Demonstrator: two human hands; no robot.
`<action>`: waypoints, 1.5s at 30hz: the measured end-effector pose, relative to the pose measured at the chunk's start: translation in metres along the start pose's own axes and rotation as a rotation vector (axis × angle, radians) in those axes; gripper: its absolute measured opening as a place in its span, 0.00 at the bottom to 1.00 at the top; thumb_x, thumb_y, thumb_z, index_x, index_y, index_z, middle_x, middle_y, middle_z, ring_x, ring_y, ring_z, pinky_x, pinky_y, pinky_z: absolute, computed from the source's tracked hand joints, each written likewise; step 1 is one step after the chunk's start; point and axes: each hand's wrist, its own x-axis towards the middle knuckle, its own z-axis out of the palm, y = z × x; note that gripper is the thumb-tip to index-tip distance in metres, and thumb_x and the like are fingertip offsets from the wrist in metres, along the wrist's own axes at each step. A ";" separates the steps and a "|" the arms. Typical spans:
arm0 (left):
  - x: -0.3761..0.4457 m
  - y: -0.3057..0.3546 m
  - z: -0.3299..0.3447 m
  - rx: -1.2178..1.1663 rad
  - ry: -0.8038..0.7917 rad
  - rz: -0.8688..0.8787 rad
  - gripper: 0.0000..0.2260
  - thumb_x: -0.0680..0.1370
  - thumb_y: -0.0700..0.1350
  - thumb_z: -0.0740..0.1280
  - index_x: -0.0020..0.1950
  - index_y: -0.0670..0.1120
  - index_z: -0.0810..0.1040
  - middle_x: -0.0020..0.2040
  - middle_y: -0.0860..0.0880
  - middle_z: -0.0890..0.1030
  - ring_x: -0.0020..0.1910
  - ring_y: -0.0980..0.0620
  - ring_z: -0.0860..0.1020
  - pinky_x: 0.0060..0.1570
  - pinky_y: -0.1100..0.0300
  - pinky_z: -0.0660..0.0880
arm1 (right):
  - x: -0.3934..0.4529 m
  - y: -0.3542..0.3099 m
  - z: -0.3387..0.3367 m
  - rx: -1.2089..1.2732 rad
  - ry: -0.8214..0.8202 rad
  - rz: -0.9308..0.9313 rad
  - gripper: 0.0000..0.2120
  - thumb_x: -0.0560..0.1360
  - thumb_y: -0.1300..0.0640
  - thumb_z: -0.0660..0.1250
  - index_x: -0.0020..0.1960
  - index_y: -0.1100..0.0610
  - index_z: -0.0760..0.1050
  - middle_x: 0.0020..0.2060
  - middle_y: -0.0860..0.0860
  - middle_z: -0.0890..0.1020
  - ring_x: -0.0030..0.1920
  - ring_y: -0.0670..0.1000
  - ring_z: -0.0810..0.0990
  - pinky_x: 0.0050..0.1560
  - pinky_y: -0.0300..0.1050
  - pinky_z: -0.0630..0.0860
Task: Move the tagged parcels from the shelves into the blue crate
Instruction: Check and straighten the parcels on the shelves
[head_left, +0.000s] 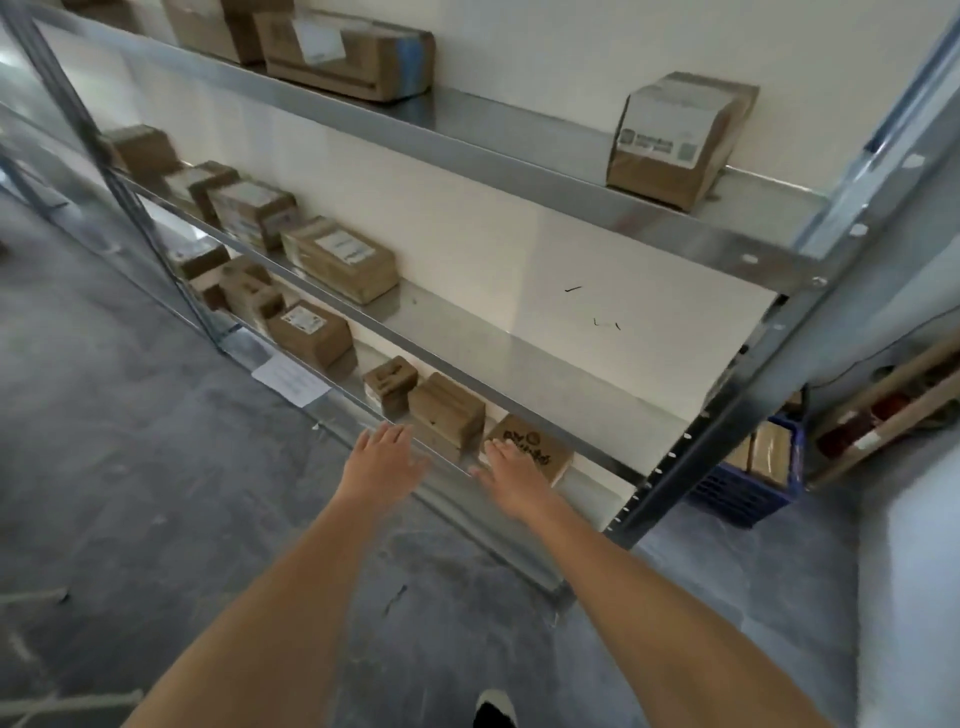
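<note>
While both arms reach toward the low shelf, the scene reads so:

Left hand: the left hand (382, 460) hovers palm-down at the front edge of the low shelf (524, 413), fingers straight and slightly apart, holding nothing.

Right hand: the right hand (511, 475) lies flat with straight fingers close together, its fingertips on the top of the marked parcel (535, 447); nothing is gripped.

Marked parcel: a brown box with black handwriting on top, on the shelf below the low shelf's edge, just right of the stacked parcels (447, 413).

Stacked parcels: plain brown boxes between the two hands, with a small parcel (390, 382) just to their left.

Middle shelf: a labelled parcel (340, 265) lies near its middle, more boxes further left; its right half is bare metal.

Top shelf: a white-labelled box (675, 137) stands at the right, a long parcel (348, 54) toward the left.

Blue crate: the blue crate (743, 491) sits on the floor (156, 467) behind the rack's right upright, brown parcels inside it.

Floor: grey concrete, a white paper sheet (291, 382) lying by the rack's base; a shoe (493, 709) shows at the bottom edge.
</note>
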 end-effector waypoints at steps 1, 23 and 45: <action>0.009 -0.008 -0.005 -0.003 0.016 -0.024 0.28 0.82 0.56 0.54 0.79 0.45 0.56 0.79 0.47 0.57 0.79 0.49 0.51 0.77 0.50 0.47 | 0.016 -0.007 -0.004 -0.011 0.002 -0.018 0.32 0.83 0.42 0.48 0.80 0.60 0.50 0.79 0.55 0.53 0.79 0.55 0.49 0.78 0.52 0.49; 0.181 -0.280 -0.123 -0.010 0.027 -0.162 0.30 0.82 0.58 0.52 0.80 0.46 0.51 0.80 0.49 0.54 0.79 0.49 0.49 0.77 0.50 0.45 | 0.299 -0.241 -0.033 -0.064 -0.041 -0.176 0.31 0.84 0.42 0.43 0.80 0.59 0.48 0.80 0.55 0.52 0.80 0.54 0.47 0.77 0.53 0.44; 0.311 -0.501 -0.192 -0.081 0.038 -0.323 0.27 0.83 0.54 0.54 0.79 0.45 0.54 0.79 0.47 0.56 0.79 0.48 0.50 0.77 0.49 0.47 | 0.538 -0.423 -0.037 -0.146 -0.143 -0.306 0.31 0.83 0.41 0.45 0.80 0.58 0.50 0.80 0.54 0.53 0.79 0.54 0.49 0.78 0.53 0.48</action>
